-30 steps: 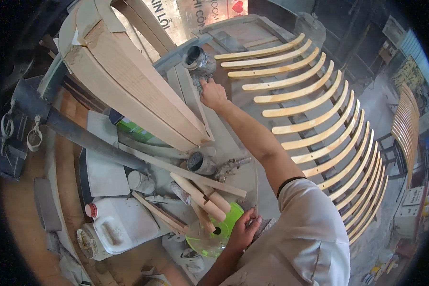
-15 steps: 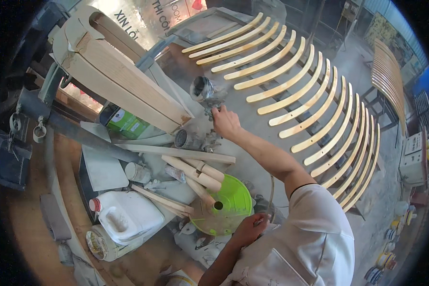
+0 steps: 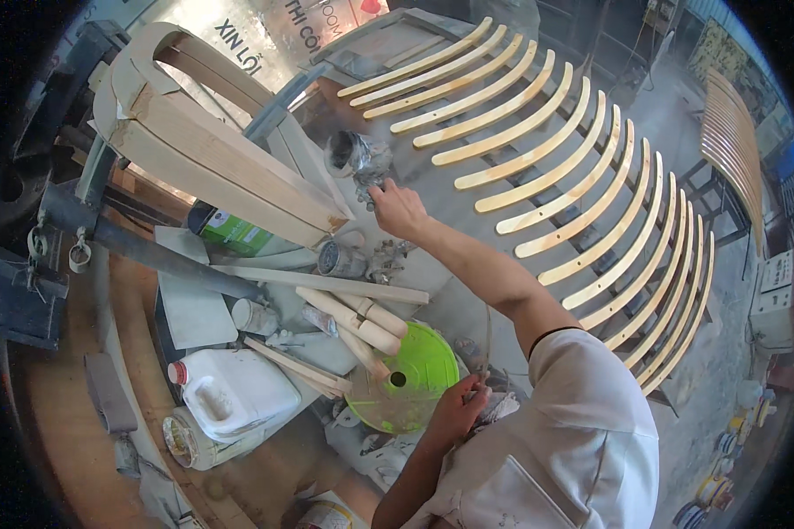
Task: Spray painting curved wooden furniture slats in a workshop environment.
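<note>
My right hand (image 3: 399, 212) is closed around the grip of a metal spray gun (image 3: 355, 157), whose round, paint-smeared cup points up and left. The gun is in the air beside the end of a pale wooden frame (image 3: 229, 159). Close to my body, my left hand (image 3: 460, 407) is closed on a thin hose (image 3: 487, 339) that runs up behind my right forearm. A second spray gun (image 3: 384, 264) with a grey cup lies on the cluttered surface below my right hand. To the right, several curved pale wooden slats (image 3: 529, 167) are set out in a row.
A lime-green round lid (image 3: 423, 361) with a dark hole lies near my left hand, wooden pieces (image 3: 348, 322) resting against it. Left of these are a white jug (image 3: 234, 392) with a red cap and a small jar (image 3: 254, 317). A curved slatted panel (image 3: 730, 145) stands far right.
My right hand has moved slightly left and up with the spray gun, and the gun's cup has turned. My left hand has shifted a little up and left, still by my body.
</note>
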{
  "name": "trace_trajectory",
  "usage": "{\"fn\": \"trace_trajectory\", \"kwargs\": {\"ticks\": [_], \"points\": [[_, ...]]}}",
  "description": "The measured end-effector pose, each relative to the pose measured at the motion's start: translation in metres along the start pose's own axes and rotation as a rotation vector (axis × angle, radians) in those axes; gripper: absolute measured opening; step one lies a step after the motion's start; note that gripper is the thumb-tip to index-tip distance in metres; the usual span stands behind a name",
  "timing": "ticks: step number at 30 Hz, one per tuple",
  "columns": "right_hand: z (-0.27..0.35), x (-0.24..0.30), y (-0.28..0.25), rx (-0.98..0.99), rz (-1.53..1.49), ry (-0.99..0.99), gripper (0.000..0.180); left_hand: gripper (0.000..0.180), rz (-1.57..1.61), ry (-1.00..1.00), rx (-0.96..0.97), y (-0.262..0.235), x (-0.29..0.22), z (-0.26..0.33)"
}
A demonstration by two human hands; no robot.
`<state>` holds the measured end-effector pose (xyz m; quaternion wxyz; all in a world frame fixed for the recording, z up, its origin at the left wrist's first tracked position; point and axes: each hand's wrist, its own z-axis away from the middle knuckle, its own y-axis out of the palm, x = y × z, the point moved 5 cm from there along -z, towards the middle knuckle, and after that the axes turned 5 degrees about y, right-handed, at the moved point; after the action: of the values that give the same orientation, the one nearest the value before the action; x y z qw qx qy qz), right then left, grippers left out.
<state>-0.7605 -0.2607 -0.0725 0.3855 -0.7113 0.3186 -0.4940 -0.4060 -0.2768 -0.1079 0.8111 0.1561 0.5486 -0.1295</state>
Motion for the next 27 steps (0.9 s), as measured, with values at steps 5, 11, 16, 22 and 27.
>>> {"fn": "trace_trajectory", "kwargs": {"ticks": [5, 11, 16, 22, 27], "points": [[0.057, -0.019, -0.009, 0.073, 0.041, 0.135, 0.03, 0.037, -0.124, -0.103, 0.173, 0.011, -0.008, 0.022], [0.135, -0.035, -0.01, 0.071, 0.088, 0.279, 0.028, 0.034, -0.197, -0.15, 0.323, 0.02, 0.0, 0.067], [0.173, -0.026, -0.014, 0.065, 0.137, 0.346, 0.024, 0.031, -0.346, -0.112, 0.436, 0.023, -0.007, 0.086], [0.123, -0.01, -0.006, 0.029, 0.027, 0.207, 0.025, 0.039, -0.107, -0.201, 0.274, 0.019, 0.025, 0.085], [0.117, -0.005, 0.003, -0.054, -0.032, 0.079, 0.024, 0.038, -0.25, -0.103, 0.158, 0.017, 0.018, 0.072]]}}
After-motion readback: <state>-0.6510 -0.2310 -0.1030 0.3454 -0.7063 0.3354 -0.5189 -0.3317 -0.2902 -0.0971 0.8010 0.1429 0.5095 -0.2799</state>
